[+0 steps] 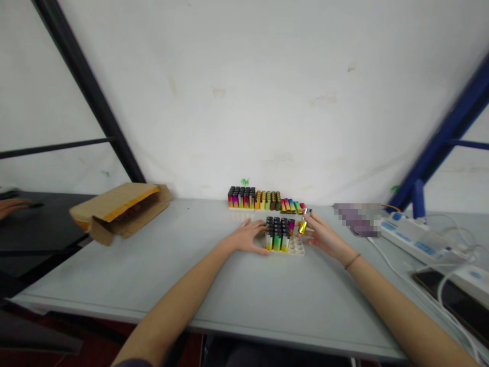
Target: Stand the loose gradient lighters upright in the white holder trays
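A white holder tray stands on the table with several upright black-topped lighters in its left and middle rows. A purple lighter is at the back of the right-hand row, and bare slots show in front of it. My left hand lies at the tray's left side, fingers spread, thumb near the front corner and fingertips by the lighters. Just right of the tray, my right hand grips a shiny gold lighter, tilted, between thumb and fingers.
Behind are a full block of lighters, several yellow and dark ones and a lying coloured row. A cardboard box lies left. A power strip, cables and a phone sit right. Another person's hand shows far left.
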`<action>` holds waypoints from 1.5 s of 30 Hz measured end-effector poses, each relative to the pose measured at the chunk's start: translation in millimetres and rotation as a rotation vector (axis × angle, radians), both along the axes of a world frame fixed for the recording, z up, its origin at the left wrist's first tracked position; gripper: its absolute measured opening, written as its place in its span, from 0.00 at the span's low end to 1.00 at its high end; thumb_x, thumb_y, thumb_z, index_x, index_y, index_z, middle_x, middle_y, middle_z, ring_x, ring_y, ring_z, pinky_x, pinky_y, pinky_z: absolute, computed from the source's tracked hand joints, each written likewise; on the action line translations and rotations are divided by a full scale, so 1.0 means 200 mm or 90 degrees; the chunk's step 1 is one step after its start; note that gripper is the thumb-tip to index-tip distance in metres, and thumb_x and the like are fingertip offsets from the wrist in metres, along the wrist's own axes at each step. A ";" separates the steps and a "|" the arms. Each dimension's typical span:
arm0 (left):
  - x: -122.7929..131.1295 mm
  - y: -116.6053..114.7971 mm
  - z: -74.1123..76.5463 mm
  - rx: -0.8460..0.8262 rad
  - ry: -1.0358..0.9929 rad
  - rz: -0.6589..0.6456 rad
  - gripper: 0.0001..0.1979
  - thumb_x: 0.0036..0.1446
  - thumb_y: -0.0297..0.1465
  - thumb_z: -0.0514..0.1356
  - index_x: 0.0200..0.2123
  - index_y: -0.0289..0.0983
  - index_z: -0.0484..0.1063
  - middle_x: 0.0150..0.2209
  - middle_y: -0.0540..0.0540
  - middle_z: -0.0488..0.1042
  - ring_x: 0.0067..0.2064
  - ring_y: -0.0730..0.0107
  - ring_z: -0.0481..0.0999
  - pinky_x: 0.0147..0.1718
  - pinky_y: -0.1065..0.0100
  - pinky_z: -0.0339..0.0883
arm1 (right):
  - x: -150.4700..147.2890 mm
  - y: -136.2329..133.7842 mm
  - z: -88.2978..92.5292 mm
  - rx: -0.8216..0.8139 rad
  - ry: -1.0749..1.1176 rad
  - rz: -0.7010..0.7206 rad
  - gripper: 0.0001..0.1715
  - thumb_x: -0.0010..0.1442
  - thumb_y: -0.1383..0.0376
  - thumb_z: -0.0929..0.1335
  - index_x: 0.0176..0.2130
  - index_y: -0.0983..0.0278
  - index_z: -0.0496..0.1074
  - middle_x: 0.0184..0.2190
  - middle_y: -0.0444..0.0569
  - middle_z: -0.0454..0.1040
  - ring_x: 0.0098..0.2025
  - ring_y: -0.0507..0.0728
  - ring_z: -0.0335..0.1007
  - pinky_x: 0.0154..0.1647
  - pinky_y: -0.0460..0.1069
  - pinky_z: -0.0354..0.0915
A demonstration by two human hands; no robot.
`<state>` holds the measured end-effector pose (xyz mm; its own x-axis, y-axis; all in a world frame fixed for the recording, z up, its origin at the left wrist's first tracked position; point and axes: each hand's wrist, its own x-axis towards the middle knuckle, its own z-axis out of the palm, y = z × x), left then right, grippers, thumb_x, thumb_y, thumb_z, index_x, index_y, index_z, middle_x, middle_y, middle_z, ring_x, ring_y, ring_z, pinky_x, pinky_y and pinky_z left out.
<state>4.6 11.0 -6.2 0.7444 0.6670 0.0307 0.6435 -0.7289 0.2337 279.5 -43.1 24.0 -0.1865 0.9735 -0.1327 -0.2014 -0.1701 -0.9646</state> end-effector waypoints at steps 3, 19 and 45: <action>0.00 0.00 0.00 -0.001 -0.002 -0.001 0.49 0.46 0.62 0.57 0.64 0.39 0.54 0.66 0.38 0.52 0.67 0.50 0.50 0.64 0.47 0.32 | 0.00 0.01 0.00 -0.003 0.007 -0.023 0.14 0.57 0.54 0.69 0.41 0.54 0.65 0.30 0.41 0.73 0.27 0.50 0.70 0.17 0.41 0.59; 0.00 -0.01 0.02 -0.016 0.001 0.005 0.50 0.46 0.62 0.58 0.65 0.39 0.53 0.67 0.38 0.50 0.67 0.50 0.48 0.64 0.47 0.31 | 0.02 0.09 -0.04 -0.007 0.195 -0.097 0.17 0.56 0.48 0.65 0.31 0.59 0.61 0.19 0.40 0.63 0.20 0.50 0.60 0.19 0.45 0.59; 0.00 -0.01 0.02 -0.017 0.003 0.003 0.49 0.47 0.61 0.57 0.65 0.39 0.53 0.67 0.37 0.50 0.67 0.51 0.48 0.64 0.46 0.31 | 0.00 0.09 -0.09 0.047 0.128 0.002 0.14 0.50 0.55 0.64 0.23 0.61 0.59 0.18 0.40 0.55 0.18 0.49 0.48 0.17 0.44 0.49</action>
<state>4.7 8.6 -2.2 0.7414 0.6710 0.0088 0.6480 -0.7193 0.2504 279.0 -24.2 5.0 -0.2046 0.9786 -0.0202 -0.3905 -0.1006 -0.9151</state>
